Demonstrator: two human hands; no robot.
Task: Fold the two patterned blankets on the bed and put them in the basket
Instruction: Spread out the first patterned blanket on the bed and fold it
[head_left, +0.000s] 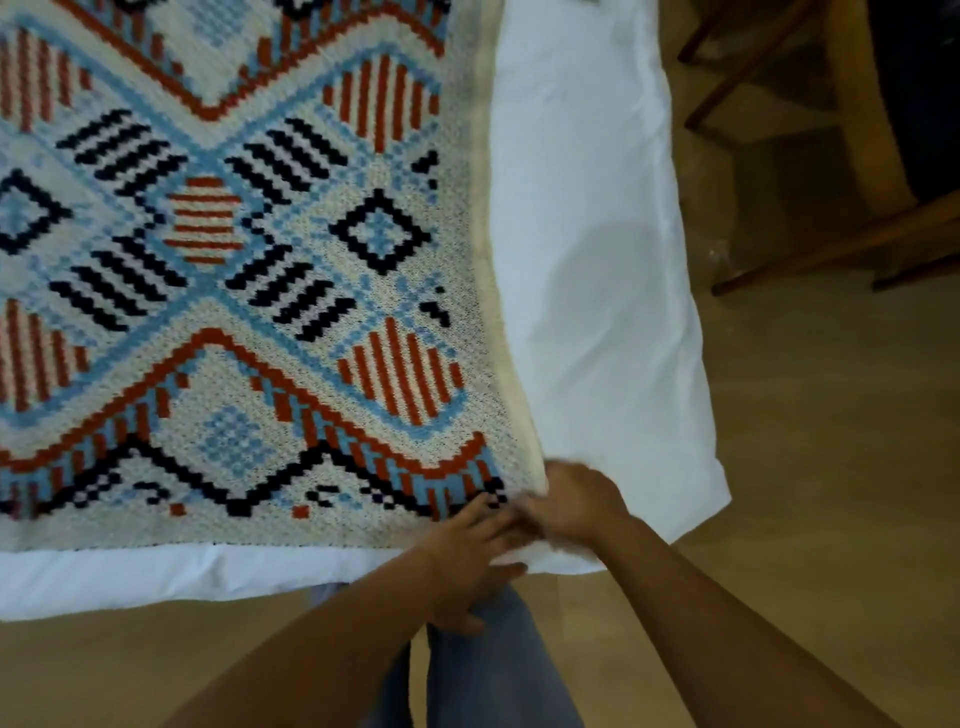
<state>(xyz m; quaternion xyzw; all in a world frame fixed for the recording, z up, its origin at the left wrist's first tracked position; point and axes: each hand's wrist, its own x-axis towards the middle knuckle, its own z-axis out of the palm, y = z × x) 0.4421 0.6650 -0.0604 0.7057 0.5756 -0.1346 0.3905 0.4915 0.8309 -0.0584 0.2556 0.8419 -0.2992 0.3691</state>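
A knitted patterned blanket (234, 249) in cream, light blue, rust red and black lies spread flat over the white bed (587, 249). Both hands meet at its near right corner. My right hand (576, 499) has its fingers closed around the cream edge of that corner. My left hand (467, 545) rests flat beside it on the blanket's near hem, fingers spread, partly over the bed's edge. Motion blur hides the exact grip. I see only one blanket, and no basket is in view.
White bedding sticks out beyond the blanket on the right and along the near side (156, 577). Dark wooden chair legs (831, 249) stand on the tan floor (810, 467) to the right of the bed. My legs in grey trousers (493, 670) stand against the near edge.
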